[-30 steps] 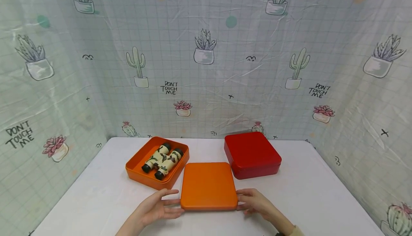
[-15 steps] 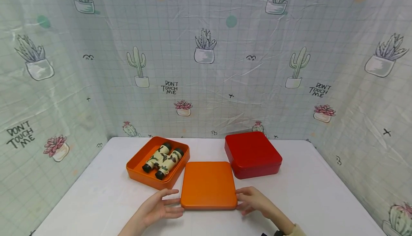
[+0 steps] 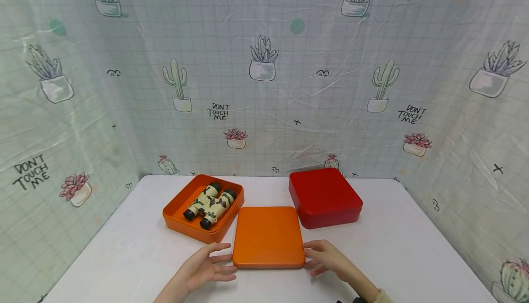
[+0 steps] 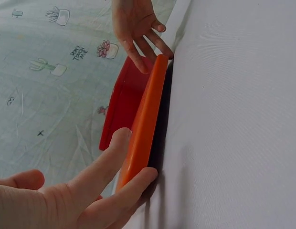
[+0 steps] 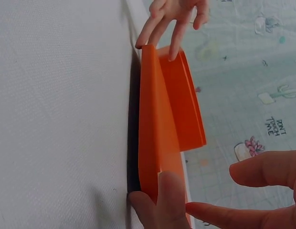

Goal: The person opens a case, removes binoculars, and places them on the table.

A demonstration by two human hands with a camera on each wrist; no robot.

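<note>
A flat orange square lid point(image 3: 268, 237) lies between my hands at the middle of the table in the head view. My left hand point(image 3: 200, 268), fingers fairly straight and spread, touches its near left corner with the fingertips. At the near right corner, fingertips of my right hand point(image 3: 328, 260) touch the edge, with the fingers loosely bent. Both wrist views show fingers against the side of the orange lid point(image 4: 149, 119), with a dark shadow strip along its underside. Behind it on the left, camouflage binoculars point(image 3: 218, 210) lie in an open orange box point(image 3: 186, 230).
A red box point(image 3: 326, 197) stands behind the lid on the right, its near left corner close to the lid. The white table point(image 3: 396, 243) backs onto a curtain point(image 3: 264, 96) printed with cacti, which also hangs at both sides.
</note>
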